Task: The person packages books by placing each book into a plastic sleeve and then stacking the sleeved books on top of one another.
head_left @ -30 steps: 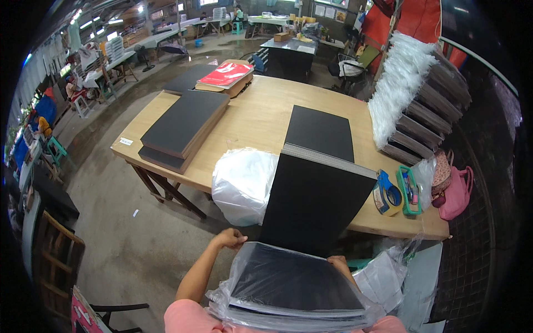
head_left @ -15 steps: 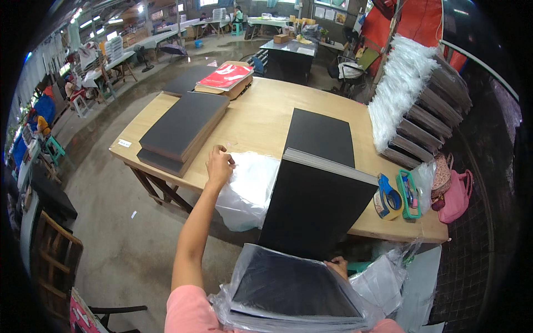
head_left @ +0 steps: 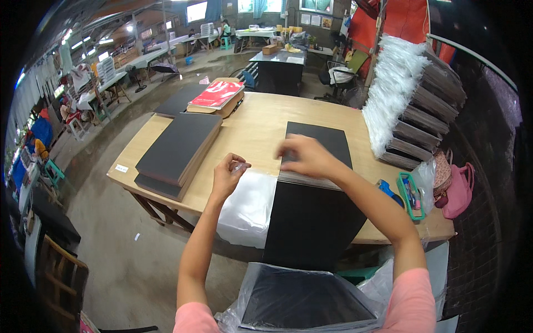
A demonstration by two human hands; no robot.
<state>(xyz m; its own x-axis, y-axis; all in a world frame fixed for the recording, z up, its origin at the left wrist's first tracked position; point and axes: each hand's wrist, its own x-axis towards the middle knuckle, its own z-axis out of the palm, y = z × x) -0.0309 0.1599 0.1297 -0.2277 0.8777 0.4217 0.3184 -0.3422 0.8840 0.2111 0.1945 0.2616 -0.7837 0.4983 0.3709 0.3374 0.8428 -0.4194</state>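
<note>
By the tabletop's [head_left: 250, 119] near edge, a clear bit [head_left: 239, 166] was pinched by the left hand [head_left: 225, 176], the blurred right hand's [head_left: 306, 157] fingers unclear, one board [head_left: 305, 299] seemingly bagged, others [head_left: 316, 222] left bare.

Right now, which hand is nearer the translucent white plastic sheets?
Left: the left hand is at the far edge of the sheets; the right hand is farther right, over black rectangular boards.

Just below the left hand [head_left: 226, 173] and right hand [head_left: 310, 156] spreads a pale wooden table [head_left: 255, 122], and look, bare grey floor [head_left: 116, 250] sweeps away on their left! Straight beyond them I see a dark desk [head_left: 277, 76], then a bright window [head_left: 196, 11] beside a blue curtain [head_left: 213, 10]. Tube lights [head_left: 106, 41] glow far left; a red sheet [head_left: 408, 23] hangs ahead, right; a slatted wooden chair [head_left: 66, 253] stands nearer, left.
</note>
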